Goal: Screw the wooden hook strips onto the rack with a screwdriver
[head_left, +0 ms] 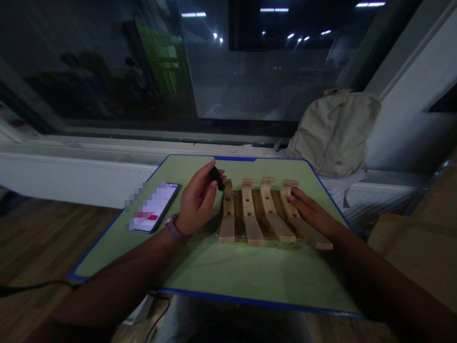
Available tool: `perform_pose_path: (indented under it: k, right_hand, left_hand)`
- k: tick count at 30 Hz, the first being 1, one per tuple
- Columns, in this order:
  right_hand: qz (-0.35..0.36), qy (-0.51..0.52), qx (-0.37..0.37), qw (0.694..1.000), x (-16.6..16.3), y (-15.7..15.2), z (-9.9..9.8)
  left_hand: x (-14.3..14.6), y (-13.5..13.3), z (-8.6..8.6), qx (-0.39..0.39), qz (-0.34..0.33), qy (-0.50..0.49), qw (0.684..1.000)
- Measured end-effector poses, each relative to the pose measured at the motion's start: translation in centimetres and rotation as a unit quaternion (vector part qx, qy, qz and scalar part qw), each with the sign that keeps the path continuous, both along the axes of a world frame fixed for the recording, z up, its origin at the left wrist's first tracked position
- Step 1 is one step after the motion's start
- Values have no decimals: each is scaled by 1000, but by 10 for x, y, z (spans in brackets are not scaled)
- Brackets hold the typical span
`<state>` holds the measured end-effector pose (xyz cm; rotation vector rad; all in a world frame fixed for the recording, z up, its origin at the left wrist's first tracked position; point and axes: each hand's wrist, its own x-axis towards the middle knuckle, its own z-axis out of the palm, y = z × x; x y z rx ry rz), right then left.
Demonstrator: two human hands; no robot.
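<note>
L hand (196, 202) is pinching a small black tool (216, 177), grip tight, at leftmost slat (227, 219); R hand (310, 212) is lying flat on rightmost slat (319, 242), grip splayed, empty.

It looks like an office-type work room: a wooden desk (43, 238) with a green mat (250, 276) stands at a large dark window (232, 71) reflecting long ceiling lights (274, 9), above a white radiator (71, 176).

mat (228, 271): pale green, blue edge | wooden pieces (252, 214): light tan, dark round holes | small tool (216, 177): black | watch strap (173, 229): purple | bag (333, 131): off-white | phone (154, 207): white-pink screen, red bar
</note>
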<state>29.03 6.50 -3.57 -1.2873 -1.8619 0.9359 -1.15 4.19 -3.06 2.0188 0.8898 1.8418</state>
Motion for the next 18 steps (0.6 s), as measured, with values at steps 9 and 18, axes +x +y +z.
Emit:
perform_pose_path:
  k: [9, 18]
  right_hand:
    - [-21, 4, -3, 1000, 1, 1, -5]
    - [-3, 13, -1, 1000, 0, 0, -3]
  left_hand:
    - [-8, 9, -5, 22, 87, 37, 995]
    - [-3, 5, -10, -11, 4, 12, 1000]
